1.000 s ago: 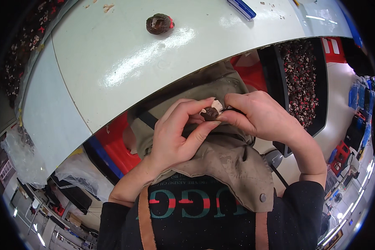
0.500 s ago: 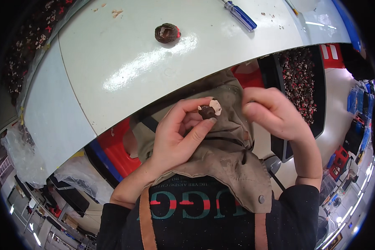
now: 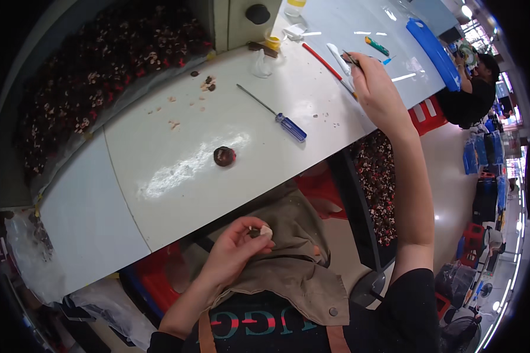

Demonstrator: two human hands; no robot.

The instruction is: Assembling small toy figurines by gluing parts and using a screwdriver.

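Observation:
Over my aproned lap, my left hand (image 3: 228, 252) pinches a small dark-brown and beige piece (image 3: 260, 232) between thumb and fingers. My right hand (image 3: 378, 93) reaches far out over the table at the right, fingers pressed together. A thin dark tip shows at those fingers; its kind I cannot make out. Close by lie a white slender tool (image 3: 337, 57), a long red stick-like tool (image 3: 323, 60) and a green-handled tool (image 3: 377, 46). A blue-handled screwdriver (image 3: 290, 126) rests on the table, and a round dark-brown piece with a red edge (image 3: 224, 156) sits nearer me.
A large heap of dark, beige and red bits (image 3: 100, 76) fills the far left. Below the table's right edge stands a black bin (image 3: 356, 217) of similar bits. Beige crumbs (image 3: 174, 125) dot the white table (image 3: 176, 206). Another person (image 3: 480, 88) is at the far right.
My right hand has moved from beside my left hand, up and forward to the tools on the table. My left hand keeps the small piece. The view has shifted to show more of the table.

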